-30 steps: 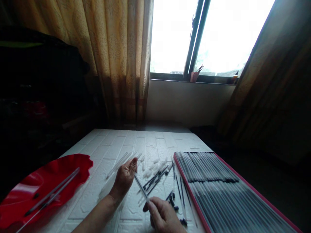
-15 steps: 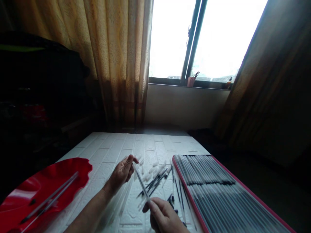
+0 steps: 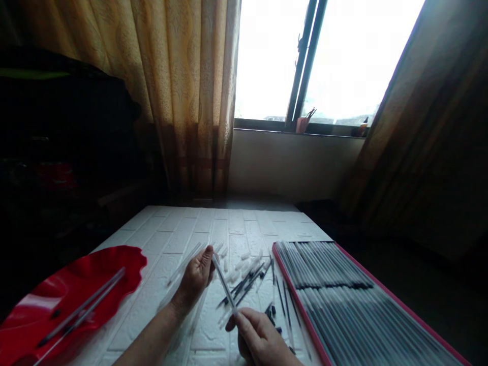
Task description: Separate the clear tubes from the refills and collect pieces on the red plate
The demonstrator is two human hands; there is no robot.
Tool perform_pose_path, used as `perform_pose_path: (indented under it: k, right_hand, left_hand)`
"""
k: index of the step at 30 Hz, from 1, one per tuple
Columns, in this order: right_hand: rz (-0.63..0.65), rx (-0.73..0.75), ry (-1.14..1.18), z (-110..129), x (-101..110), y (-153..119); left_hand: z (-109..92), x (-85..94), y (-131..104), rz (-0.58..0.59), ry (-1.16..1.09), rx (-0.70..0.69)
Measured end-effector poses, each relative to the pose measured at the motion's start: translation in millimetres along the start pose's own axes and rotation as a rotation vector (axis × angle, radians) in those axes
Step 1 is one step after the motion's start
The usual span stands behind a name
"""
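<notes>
A clear-barrelled pen (image 3: 224, 282) slants between my two hands above the white table. My left hand (image 3: 197, 277) is closed at its far end, thumb uppermost. Its near end is pinched between the thumb and fingers of my right hand (image 3: 261, 333). Just beyond and right of the pen lie dark ink refills (image 3: 246, 285) and small whitish caps (image 3: 247, 264) in a loose heap. Several clear tubes (image 3: 185, 262) lie beside and beneath my left hand. More dark caps (image 3: 270, 311) lie close to my right hand.
On the right stands a pink-edged box (image 3: 275, 256) packed with two rows of pens (image 3: 324, 264). A red scalloped dish (image 3: 129, 256) at left holds a few pens (image 3: 95, 300). The white brick-patterned table (image 3: 198, 223) reaches toward the curtained window (image 3: 267, 61).
My left fingers have curled in around the pen's far end, where a finger stuck out before. Both hands appear slightly further right, and the view has shifted a little.
</notes>
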State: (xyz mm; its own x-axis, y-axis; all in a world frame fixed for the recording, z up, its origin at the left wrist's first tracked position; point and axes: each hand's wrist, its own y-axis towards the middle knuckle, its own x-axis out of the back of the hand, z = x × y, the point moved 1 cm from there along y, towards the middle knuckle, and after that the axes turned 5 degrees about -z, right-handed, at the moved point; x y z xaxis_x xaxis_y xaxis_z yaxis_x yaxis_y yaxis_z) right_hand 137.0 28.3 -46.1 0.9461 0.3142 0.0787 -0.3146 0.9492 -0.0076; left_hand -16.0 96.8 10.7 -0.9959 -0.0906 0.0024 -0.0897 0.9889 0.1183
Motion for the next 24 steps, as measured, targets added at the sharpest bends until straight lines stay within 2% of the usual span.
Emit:
perform_pose_path:
  k: [4,11,20,24]
  right_hand:
    - [-0.006,0.018,-0.05,4,-3,-3]
    - [0.007,0.04,-0.116,4,-4,-3]
    - [-0.065,0.098,-0.163,-1,-4,-5]
    - [-0.082,0.095,-0.172,-4,-7,-5]
  left_hand:
    - [0,-3.0,-4,-0.072,0.008,-0.048]
    - [1,-4.7,-8,-0.118,0.013,-0.064]
    - [-5,-4.6,-12,-0.077,-0.008,-0.085]
    - [-2,-11.7,-16,-0.156,-0.024,-0.059]
